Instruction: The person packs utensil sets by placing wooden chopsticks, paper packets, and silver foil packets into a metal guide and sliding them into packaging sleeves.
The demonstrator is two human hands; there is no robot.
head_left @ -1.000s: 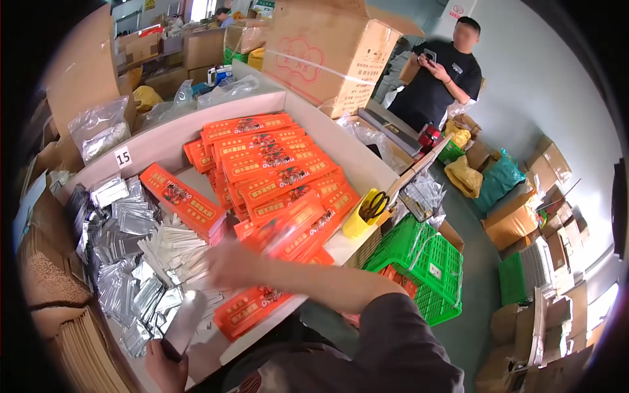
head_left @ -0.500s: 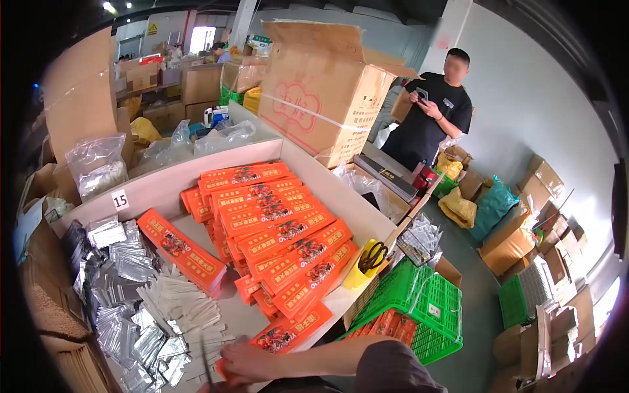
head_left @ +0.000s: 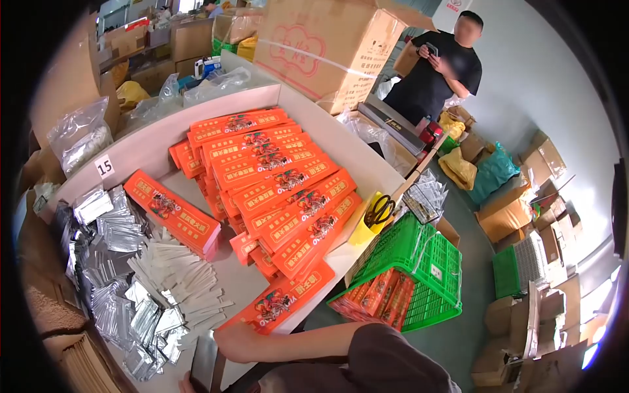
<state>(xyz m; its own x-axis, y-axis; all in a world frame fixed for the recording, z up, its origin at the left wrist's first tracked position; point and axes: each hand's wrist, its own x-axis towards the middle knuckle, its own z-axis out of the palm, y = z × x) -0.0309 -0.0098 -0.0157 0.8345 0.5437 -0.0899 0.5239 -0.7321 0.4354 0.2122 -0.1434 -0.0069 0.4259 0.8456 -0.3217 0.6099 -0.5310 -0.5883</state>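
At the bottom edge, a small part of my left hand (head_left: 187, 384) shows against a dark grey flat piece (head_left: 208, 361), its fingers curled at the piece's edge. My right hand (head_left: 239, 342) reaches in from the right, bent down beside that piece and over the lower end of an orange-red printed packet (head_left: 278, 304). Its fingertips are hidden, so what it grips is unclear. Above lies a large fanned pile of the same packets (head_left: 282, 187). Left of my hands are thin white paper-wrapped strips (head_left: 177, 275) and silver foil sachets (head_left: 124, 314).
A separate packet stack (head_left: 173, 213) lies near the label 15 on the tray wall (head_left: 187, 131). Scissors (head_left: 379, 211) stand in a yellow holder (head_left: 367, 226). A green basket (head_left: 432, 275) holds more packets. Behind are a big carton (head_left: 314, 52) and a person (head_left: 439, 72) holding a phone.
The view has tilted down and shifted. My right hand has moved up against the end of the front packet, and the dark grey piece now shows its flat face, with part of my left hand beside it.
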